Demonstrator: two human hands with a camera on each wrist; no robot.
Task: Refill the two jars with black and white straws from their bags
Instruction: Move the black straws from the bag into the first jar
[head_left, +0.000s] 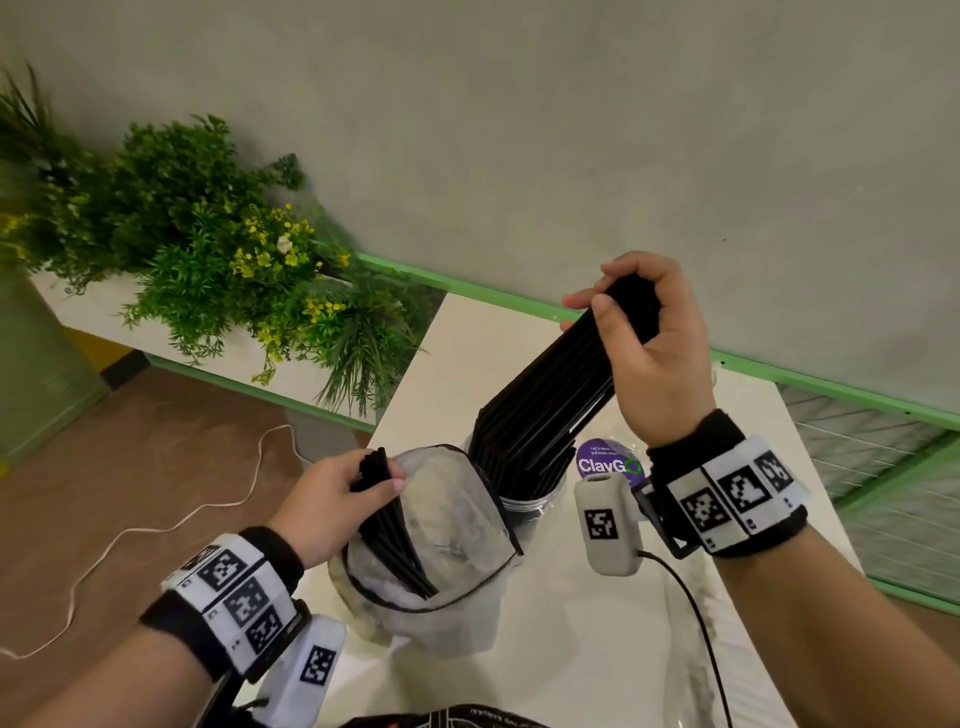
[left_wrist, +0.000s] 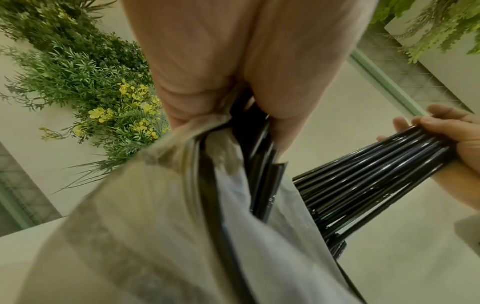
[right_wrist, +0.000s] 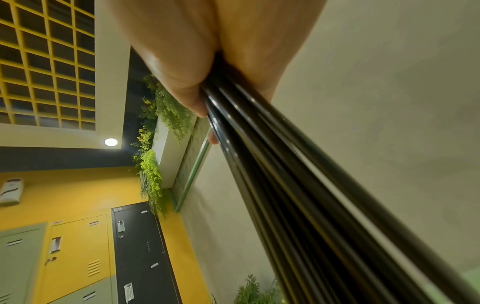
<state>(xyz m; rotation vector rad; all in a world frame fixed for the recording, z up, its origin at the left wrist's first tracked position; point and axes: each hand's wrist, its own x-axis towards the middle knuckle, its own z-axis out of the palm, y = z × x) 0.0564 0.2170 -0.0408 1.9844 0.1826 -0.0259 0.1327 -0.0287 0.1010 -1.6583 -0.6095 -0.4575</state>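
Note:
My right hand (head_left: 639, 332) grips the top of a thick bundle of black straws (head_left: 556, 395), (right_wrist: 298, 185). The bundle slants down and fans out, its lower ends inside a clear jar (head_left: 530, 499) on the white table (head_left: 597, 623). My left hand (head_left: 337, 499) pinches the tops of a smaller bunch of black straws (head_left: 395, 540) together with the rim of a clear plastic bag (head_left: 457, 525), (left_wrist: 155, 226). That bag stands open in front and left of the jar, the remaining straws leaning inside it. No white straws or second jar are visible.
A round purple sticker (head_left: 609, 462) shows behind the jar, on a crinkled clear wrap. A planter with green and yellow foliage (head_left: 208, 244) runs along the left. A white cable (head_left: 171, 525) lies on the brown floor. A concrete wall stands behind the table.

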